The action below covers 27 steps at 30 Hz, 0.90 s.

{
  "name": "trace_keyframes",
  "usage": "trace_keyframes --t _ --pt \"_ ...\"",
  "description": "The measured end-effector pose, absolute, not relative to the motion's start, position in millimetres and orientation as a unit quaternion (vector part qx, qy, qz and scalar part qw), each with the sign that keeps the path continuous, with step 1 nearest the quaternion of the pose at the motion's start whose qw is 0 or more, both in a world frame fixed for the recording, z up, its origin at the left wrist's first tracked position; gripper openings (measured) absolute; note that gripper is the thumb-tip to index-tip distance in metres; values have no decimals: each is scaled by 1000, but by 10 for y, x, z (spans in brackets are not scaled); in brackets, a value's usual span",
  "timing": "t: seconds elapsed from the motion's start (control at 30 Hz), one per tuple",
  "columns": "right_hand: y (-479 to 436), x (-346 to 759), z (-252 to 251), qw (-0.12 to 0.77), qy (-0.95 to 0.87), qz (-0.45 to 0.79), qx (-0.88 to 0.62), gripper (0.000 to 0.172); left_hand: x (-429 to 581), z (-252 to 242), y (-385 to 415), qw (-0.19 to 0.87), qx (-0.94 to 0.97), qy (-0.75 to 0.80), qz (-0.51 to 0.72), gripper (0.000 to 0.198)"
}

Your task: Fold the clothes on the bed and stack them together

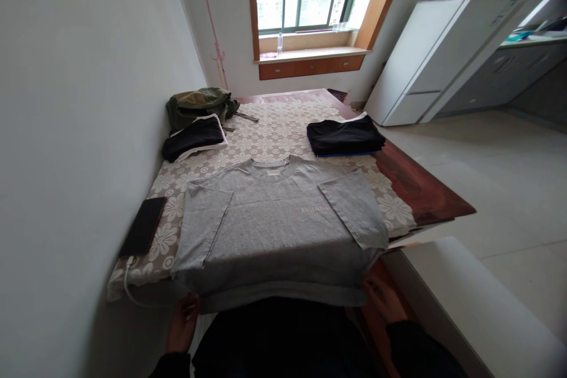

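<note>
**Grey T-shirt (274, 224) pinched at both hem corners**

From where I stand, the shirt lies spread over the near part of the surface (427, 186), collar toward the far edge, hem reaching past the near edge. The left hand (183, 313) is low by the near left corner, fingers curled tight on one end of the hem. The right hand (383, 300) angles inward, thumb and fingers closed on the other end. The forearms are set wide apart. Folded dark clothes (345, 136) sit toward the right edge.
</note>
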State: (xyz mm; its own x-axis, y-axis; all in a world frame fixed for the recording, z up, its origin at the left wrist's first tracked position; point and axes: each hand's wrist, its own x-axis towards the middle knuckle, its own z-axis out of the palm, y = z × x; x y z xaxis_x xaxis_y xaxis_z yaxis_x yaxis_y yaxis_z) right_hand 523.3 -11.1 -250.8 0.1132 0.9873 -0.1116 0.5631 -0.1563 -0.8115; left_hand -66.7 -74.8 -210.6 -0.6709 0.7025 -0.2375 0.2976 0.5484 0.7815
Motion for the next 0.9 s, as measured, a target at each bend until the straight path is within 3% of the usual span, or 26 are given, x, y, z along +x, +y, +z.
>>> trace_keyframes --t 0.17,0.37,0.5,0.67,0.9 --pt "-182 5304 -2675 213 -614 383 -656 50 -794 -2226 -779 315 354 805 357 53" --pt "-142 5361 -2698 93 -687 366 -621 26 -866 -2211 -717 347 397 791 310 57" --pt "-157 5379 -2772 87 -693 365 -616 17 -896 -2170 -693 346 406 790 301 51" --pt "-246 5404 -2937 109 -644 411 -636 36 -940 -2171 -712 349 437 776 290 40" --pt "-268 5339 -2824 113 -655 406 -628 28 -845 -2036 -711 341 473 764 278 45"
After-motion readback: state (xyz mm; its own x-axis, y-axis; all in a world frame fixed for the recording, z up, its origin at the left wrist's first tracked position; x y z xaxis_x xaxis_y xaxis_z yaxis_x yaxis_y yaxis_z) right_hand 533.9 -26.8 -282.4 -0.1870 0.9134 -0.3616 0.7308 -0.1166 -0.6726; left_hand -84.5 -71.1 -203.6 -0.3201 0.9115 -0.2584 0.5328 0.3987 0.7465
